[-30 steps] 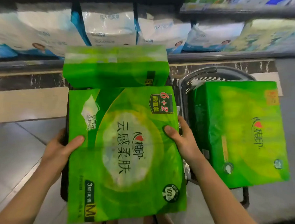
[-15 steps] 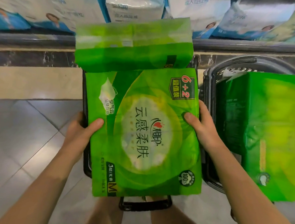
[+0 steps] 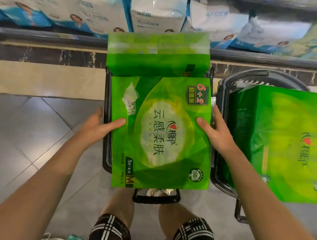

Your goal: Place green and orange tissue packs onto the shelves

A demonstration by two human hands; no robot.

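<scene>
A green tissue pack point(image 3: 160, 132) lies flat across a black shopping basket point(image 3: 105, 153) on the floor in front of me. My left hand point(image 3: 97, 128) rests its thumb on the pack's left edge, while its fingers lie straight outside the basket rim. My right hand point(image 3: 215, 133) holds the pack's right edge, thumb on top and fingers along the side. A second green pack point(image 3: 157, 54) stands on end at the basket's far side.
A second dark basket point(image 3: 224, 122) to the right holds another large green pack point(image 3: 283, 143). A low shelf point(image 3: 48, 37) along the back carries white and blue packages point(image 3: 158, 11). My legs in checked shorts point(image 3: 111, 228) stand behind the basket on grey floor tiles point(image 3: 35, 132).
The flat green pack has come down onto the black basket. My left fingers have come out from under it and now lie straight beside the rim. The view has tilted further down.
</scene>
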